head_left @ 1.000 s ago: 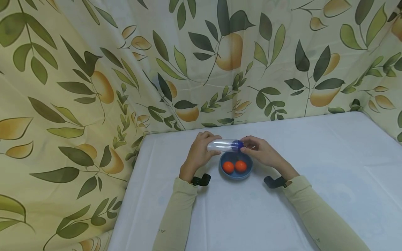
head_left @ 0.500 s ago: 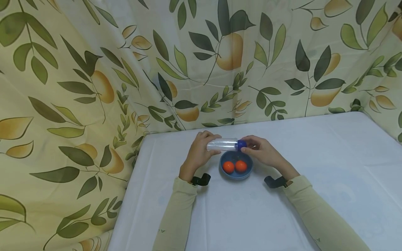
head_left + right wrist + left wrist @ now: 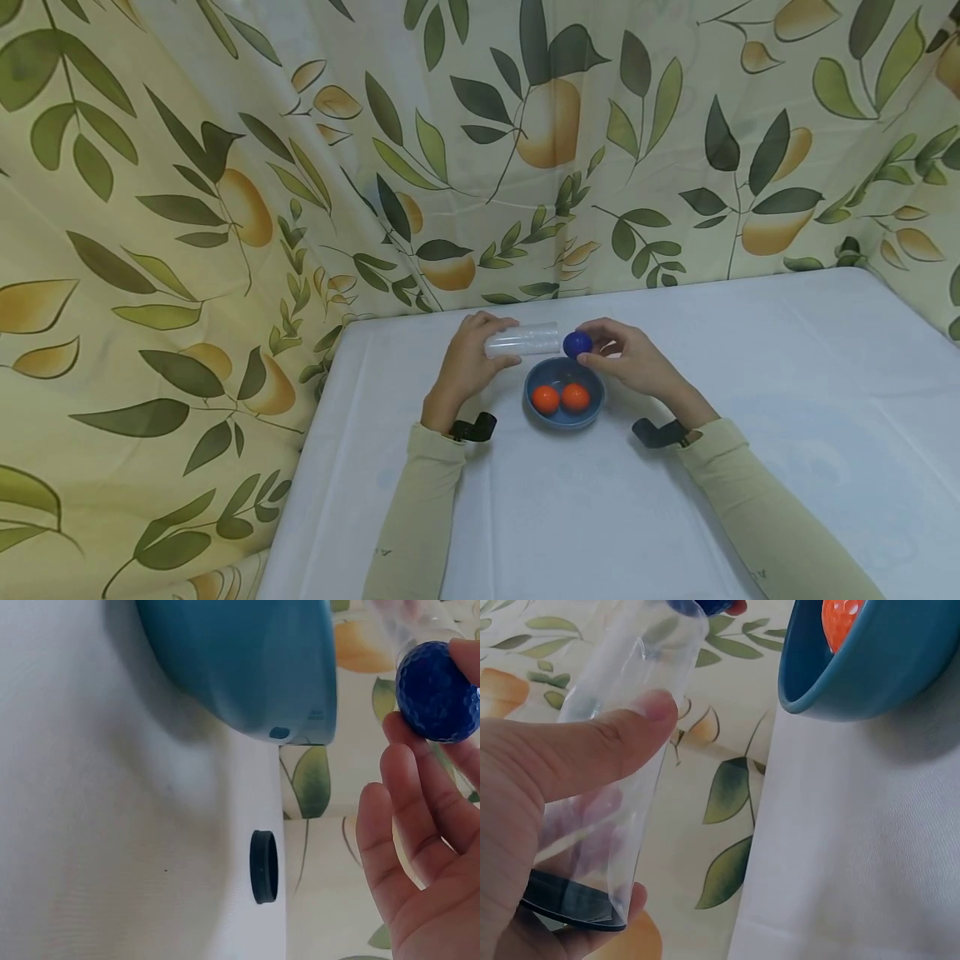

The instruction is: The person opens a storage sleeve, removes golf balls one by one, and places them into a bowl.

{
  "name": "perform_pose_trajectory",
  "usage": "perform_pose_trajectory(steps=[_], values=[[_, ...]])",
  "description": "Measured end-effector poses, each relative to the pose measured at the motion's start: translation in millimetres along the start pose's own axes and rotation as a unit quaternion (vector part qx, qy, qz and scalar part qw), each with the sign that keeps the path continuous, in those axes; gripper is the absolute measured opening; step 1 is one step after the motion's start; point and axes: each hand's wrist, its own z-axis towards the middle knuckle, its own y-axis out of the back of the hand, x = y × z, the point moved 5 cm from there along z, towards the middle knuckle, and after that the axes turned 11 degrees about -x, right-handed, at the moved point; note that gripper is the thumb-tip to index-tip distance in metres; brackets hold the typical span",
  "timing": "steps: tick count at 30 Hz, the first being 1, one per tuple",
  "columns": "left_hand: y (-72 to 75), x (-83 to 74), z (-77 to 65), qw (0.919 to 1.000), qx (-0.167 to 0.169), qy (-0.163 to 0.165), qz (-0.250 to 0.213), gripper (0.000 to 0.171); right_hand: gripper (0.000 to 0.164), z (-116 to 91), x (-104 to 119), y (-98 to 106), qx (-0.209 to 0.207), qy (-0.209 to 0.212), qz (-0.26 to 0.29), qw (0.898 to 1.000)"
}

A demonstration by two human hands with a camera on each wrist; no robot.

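My left hand [image 3: 467, 360] grips a clear plastic tube [image 3: 528, 340] held nearly level above the far side of a blue bowl. A black cap [image 3: 574, 898] closes the tube's end near the palm in the left wrist view. With thumb and fingertips my right hand [image 3: 632, 360] pinches a blue dimpled golf ball [image 3: 577, 344], just outside the tube's right end. Two orange balls, one left [image 3: 544, 400] and one right [image 3: 575, 398], lie in the blue bowl [image 3: 564, 422] below; dimples show on one in the left wrist view.
A loose black cap [image 3: 264, 867] lies on the white tablecloth [image 3: 570, 517] beyond the bowl in the right wrist view; the head view does not show it. A leaf-and-fruit patterned curtain [image 3: 480, 167] hangs behind and to the left of the table.
The blue golf ball, earlier partly inside the tube's end, has come out of it in my right hand. My left hand and the tube have shifted slightly left and away.
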Motion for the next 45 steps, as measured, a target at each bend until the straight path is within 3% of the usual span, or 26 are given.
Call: perform_pose_trajectory(steps=[5, 11, 21, 32, 45], values=[[2.9, 3.7, -1.1, 0.9999, -0.006, 0.014, -0.005, 0.054, 0.044, 0, 4, -2, 0.000, 0.007, -0.001, 1.000], [6.4, 5.8, -1.3, 0.9996, -0.020, 0.008, -0.018, 0.055, 0.044, -1, 5, -7, 0.005, 0.008, -0.007, 1.000], [7.5, 8.2, -2.2, 0.9992, -0.028, 0.015, -0.024, 0.055, 0.046, -2, 1, -18, 0.015, 0.042, -0.052, 0.998], [5.9, 13.8, -2.6, 0.9969, -0.032, 0.064, -0.033, 0.057, 0.048, -5, -3, -27, 0.030, 0.053, -0.074, 0.995], [0.4, 18.7, -2.4, 0.9949, -0.040, 0.090, -0.023, 0.057, 0.049, -7, 0, -35, 0.026, 0.072, -0.103, 0.992]])
